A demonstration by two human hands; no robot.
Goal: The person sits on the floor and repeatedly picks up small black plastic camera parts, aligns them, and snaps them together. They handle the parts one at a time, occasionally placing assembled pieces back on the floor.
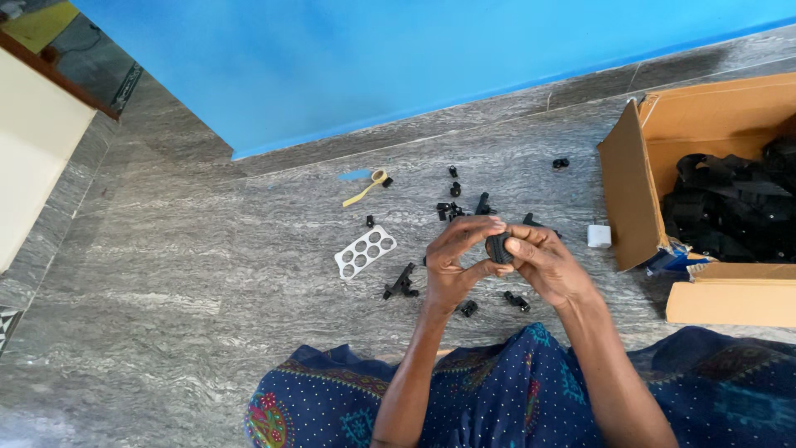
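2 hands meet over the floor (207,274), and between them sits 1 small black round part (498,247), ribbed on its rim, like a little wheel. The left hand (454,264) comes at it from the left: its upper fingers (477,226) arch over the top of the part and its thumb closes in from below, so that grip is pinching the part's left edge. The right hand (546,264) comes from the right, with thumb and forefinger pressed on the part's right side; that grip is pinching it too. The part lies dead centre between the 2 grips, touching both, held above the lap and clear of the floor. Its flat face seems turned toward the camera, so its axis would run roughly up toward the viewer, but fingers hide too much to be sure. Neither hand is clearly nearer; the left one covers more of it.

On the floor just beyond the hands lie scattered black pieces (454,207), with 1 black bracket (402,284) to the left of the left wrist and 2 small bits (516,300) just under the right hand. A white plate with 6 holes (365,250) lies further left, and a yellow strip (365,191) beyond it. A small white block (599,236) sits right of the hands, beside an open cardboard box (630,199) that holds more black parts (730,207).
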